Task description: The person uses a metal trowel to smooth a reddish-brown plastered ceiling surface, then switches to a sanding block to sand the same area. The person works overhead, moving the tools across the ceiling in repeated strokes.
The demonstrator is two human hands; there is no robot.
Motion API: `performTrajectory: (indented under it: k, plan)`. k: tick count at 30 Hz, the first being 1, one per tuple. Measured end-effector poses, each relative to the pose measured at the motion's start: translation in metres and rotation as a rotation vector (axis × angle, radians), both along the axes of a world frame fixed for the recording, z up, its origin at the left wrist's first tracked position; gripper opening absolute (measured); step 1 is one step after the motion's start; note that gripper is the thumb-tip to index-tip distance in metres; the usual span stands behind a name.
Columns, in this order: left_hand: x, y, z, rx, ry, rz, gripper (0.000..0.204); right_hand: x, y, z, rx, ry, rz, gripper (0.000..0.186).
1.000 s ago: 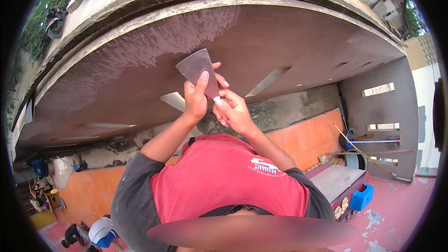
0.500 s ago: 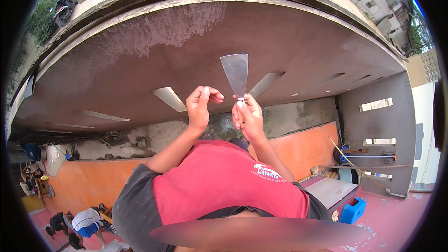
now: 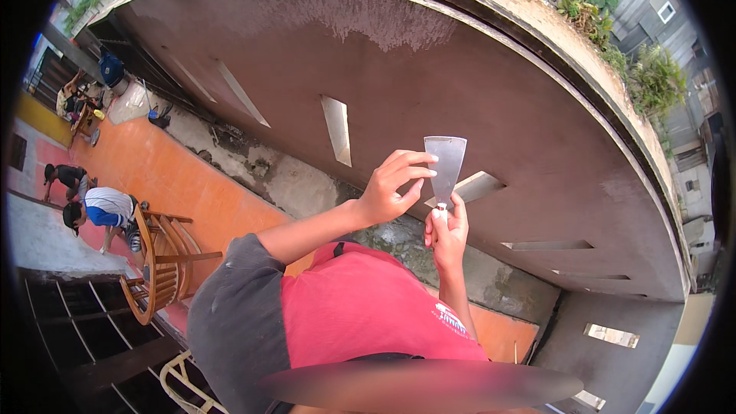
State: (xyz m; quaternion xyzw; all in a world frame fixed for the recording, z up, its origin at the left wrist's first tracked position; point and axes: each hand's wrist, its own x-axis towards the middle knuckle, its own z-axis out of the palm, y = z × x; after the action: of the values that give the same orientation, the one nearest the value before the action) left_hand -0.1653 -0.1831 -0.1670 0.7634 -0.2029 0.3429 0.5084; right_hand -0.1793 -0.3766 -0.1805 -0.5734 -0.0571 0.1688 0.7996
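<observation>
Scraper is in the right hand, its flat blade pointing away from the red shirt, wide edge outermost, in front of the brown wall. Handling it well calls for a firm grip on the handle, a steady blade, and fingers put only to its flat or its side, since the wide edge could nick skin. The right hand is closed around the handle, thumb toward the blade's narrow base; the fingers hide most of that handle. The left hand is half open, fingers loosely bent, tips at the blade's left side; whether they press, I cannot tell.
</observation>
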Motion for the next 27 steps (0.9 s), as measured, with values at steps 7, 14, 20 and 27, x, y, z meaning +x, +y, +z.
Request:
performTrajectory:
  k: [7,14,20,27]
  plan:
    - [-0.031,0.022,0.025,0.436,-0.027,0.340,0.031,-0.007,-0.033,0.000,-0.067,-0.079,0.144,0.078]
    - [-0.066,0.020,0.039,0.580,-0.088,0.435,0.040,-0.015,-0.033,0.024,-0.083,-0.201,0.255,0.081]
    - [-0.047,0.004,0.056,0.650,-0.227,0.417,0.040,-0.014,-0.035,0.026,-0.083,-0.230,0.244,0.079]
    - [0.003,0.007,0.035,0.642,-0.444,0.169,0.032,-0.014,-0.026,0.035,-0.192,-0.278,0.140,0.080]
